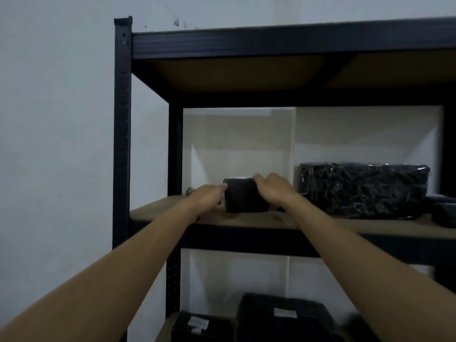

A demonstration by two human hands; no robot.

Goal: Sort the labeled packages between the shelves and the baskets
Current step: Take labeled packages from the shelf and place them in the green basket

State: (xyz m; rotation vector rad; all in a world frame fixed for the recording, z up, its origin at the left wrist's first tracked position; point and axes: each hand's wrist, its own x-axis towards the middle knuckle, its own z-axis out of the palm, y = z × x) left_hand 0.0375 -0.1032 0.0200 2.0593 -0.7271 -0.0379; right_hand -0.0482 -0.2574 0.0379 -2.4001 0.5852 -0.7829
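A small black-wrapped package (243, 196) stands on the middle shelf board (172, 213) of a black metal rack. My left hand (209, 196) grips its left side, fingers curled toward its edge. My right hand (271, 188) holds its right side, fingers over the top corner. A pale label shows faintly on the package's top. No baskets are in view.
A large black-wrapped package (365, 191) sits to the right on the same shelf, with another dark one (444, 213) at the far right edge. Two labeled black packages (283, 317) (199, 327) lie on the shelf below. The rack's upright post (122, 132) stands at the left.
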